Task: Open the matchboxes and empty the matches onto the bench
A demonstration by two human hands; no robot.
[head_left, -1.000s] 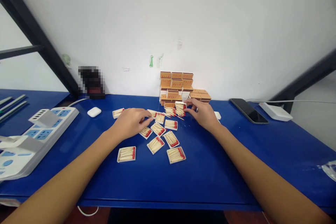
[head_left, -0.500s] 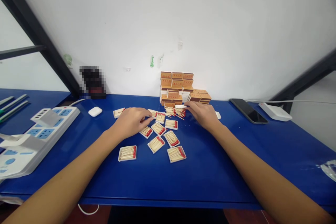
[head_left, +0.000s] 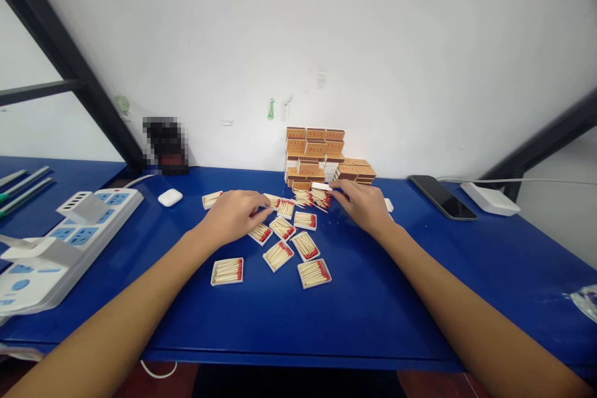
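Observation:
Several open white trays of red-tipped matches (head_left: 278, 255) lie spread on the blue table (head_left: 373, 298). My left hand (head_left: 232, 216) rests curled among the trays, its fingertips beside a tray (head_left: 272, 201); what lies under the fingers is hidden. My right hand (head_left: 364, 203) pinches a small white match tray (head_left: 321, 187) by its end, just above a heap of loose matches (head_left: 313, 199). Right behind them, orange matchbox sleeves (head_left: 315, 148) are stacked against the wall.
A white power strip (head_left: 69, 230) lies at the left edge, with a white earbud case (head_left: 169, 197) nearer the middle. A black phone (head_left: 442, 196) and a white adapter (head_left: 489, 196) lie at the right. A lone tray (head_left: 211, 199) sits left of my left hand.
The tray in my right hand showed its matches a second ago and now shows only a white side. My right hand shifted slightly. My left hand stayed put.

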